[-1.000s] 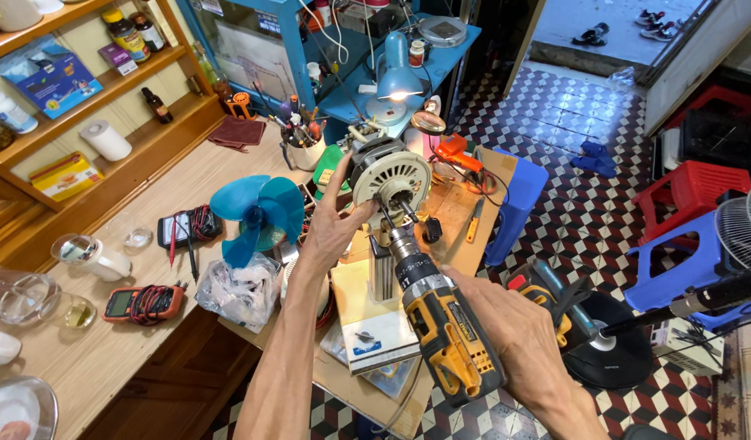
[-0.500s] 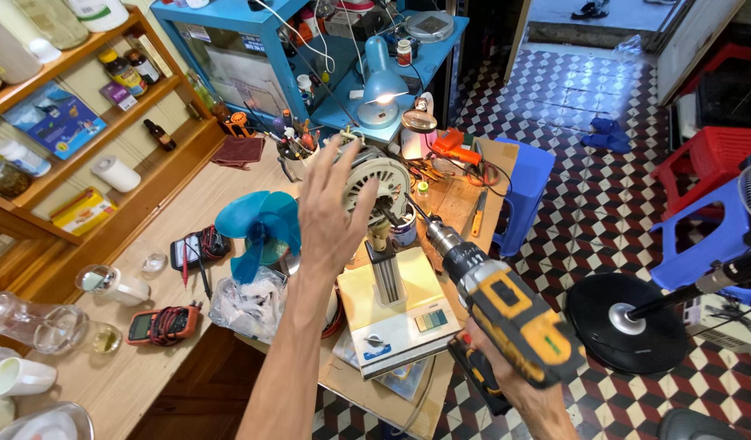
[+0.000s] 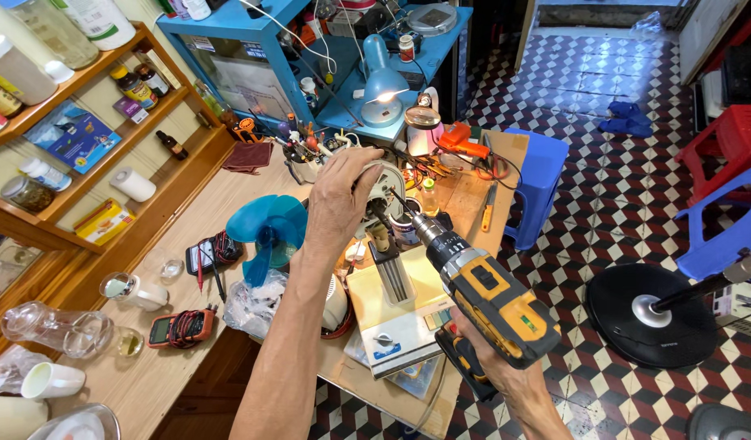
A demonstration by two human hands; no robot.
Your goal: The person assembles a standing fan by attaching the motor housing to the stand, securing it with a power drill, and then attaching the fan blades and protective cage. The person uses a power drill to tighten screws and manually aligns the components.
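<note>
Fan motor [image 3: 383,183] gripped by left hand [image 3: 339,195], drill [image 3: 481,289] seemingly touching.

Left hand [image 3: 340,195] covers most of fan motor [image 3: 385,183]; drill [image 3: 481,289] hides right hand [image 3: 493,367] fingers.

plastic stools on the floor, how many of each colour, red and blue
blue plastic stools: 2, one beside the bench, one at the right edge
red plastic stools: 1
total: 3
</note>
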